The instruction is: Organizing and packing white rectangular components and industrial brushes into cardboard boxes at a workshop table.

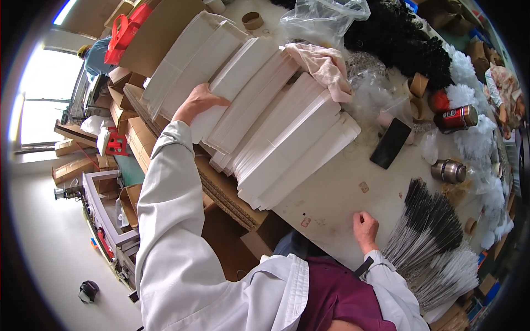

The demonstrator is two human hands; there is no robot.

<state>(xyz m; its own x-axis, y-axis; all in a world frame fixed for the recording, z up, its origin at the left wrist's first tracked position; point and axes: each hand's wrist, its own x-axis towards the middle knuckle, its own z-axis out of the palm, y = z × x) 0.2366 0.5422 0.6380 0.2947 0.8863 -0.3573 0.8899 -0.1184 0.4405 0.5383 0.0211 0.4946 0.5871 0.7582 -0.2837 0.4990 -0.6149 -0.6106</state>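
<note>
My left hand (202, 103) reaches to the near left end of a row of white folded cartons (248, 66). Its thumb lies across their edges, and the fingers curl around the stack, partly hidden. The cartons stand packed on edge in several thick bundles, slanting across the table's left side. Over the far end of the bundles hangs a crumpled pale pink cloth (326, 69). My right hand (366, 229) rests at the near part of the table with its fingers curled in, and nothing shows in it.
Right of my right hand lie bundles of thin wires with black and white tips (428, 220). A black phone (391, 143), a red thermos (457, 118) and a steel flask (448, 171) sit beyond. Clear plastic bags (326, 19) and black bristly material (397, 41) cover the far side. Brown cardboard (226, 193) borders the table's left.
</note>
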